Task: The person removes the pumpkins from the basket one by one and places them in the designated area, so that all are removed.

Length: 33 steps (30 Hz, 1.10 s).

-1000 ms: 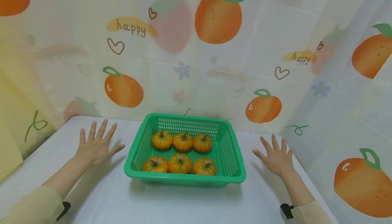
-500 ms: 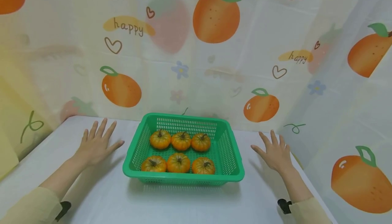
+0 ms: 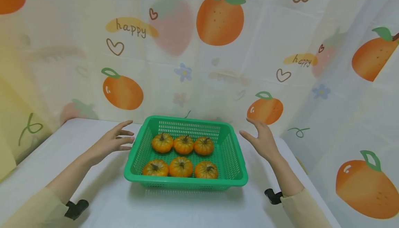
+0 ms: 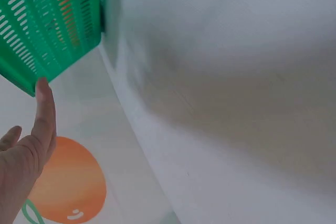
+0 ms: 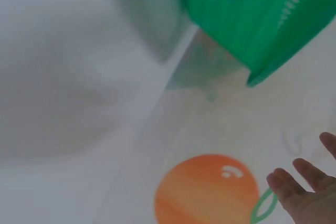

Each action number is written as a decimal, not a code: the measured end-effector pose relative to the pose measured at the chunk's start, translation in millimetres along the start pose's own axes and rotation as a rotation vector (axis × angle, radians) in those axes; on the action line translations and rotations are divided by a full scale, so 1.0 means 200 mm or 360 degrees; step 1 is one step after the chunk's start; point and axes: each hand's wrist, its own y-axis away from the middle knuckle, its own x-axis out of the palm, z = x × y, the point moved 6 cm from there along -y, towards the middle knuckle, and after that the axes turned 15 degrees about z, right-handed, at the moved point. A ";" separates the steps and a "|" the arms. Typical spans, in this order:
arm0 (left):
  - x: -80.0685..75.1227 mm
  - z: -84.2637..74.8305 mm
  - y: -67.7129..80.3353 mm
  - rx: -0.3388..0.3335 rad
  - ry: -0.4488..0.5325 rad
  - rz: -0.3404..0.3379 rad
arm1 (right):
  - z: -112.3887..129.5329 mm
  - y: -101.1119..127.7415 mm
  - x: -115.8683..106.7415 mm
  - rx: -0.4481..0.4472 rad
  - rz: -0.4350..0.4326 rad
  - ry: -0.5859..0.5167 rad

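A green slotted basket [image 3: 185, 183] sits in the lower middle of the head view, on a white table [image 3: 174, 210]. Inside it lie six small orange pumpkins [image 3: 182, 166] in two rows of three, stems up.

The person's left hand [image 3: 112, 141] hovers at the left of the basket, near its upper left corner, raised off the table with the palm turned toward the basket wall. Its fingers are straight and a little spread, holding nothing, their tips just short of the rim. In the left wrist view the thumb tip [image 4: 43, 90] lies against or just before the basket's green corner [image 4: 47, 24]; whether it touches cannot be told.

The right hand [image 3: 263, 139] hovers at the right of the basket, near its upper right corner, likewise lifted, fingers extended and apart, gripping nothing. A gap shows between it and the rim.

Both forearms end in pale yellow sleeves [image 3: 303, 209] at the bottom corners of the frame. Behind the table hangs a translucent curtain [image 3: 218, 65] printed with oranges, hearts and the word "happy".
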 end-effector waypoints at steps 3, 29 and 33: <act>0.02 0.02 -0.04 -0.0046 0.0177 0.0059 | 0.07 -0.04 -0.02 -0.0041 0.0024 -0.0119; 0.07 0.06 -0.08 0.0026 0.0468 0.0175 | 0.36 -0.34 0.07 0.0051 0.0463 -0.0841; 0.07 0.05 -0.09 0.0068 0.0414 0.0191 | 0.38 -0.36 0.11 0.0052 0.0538 -0.0966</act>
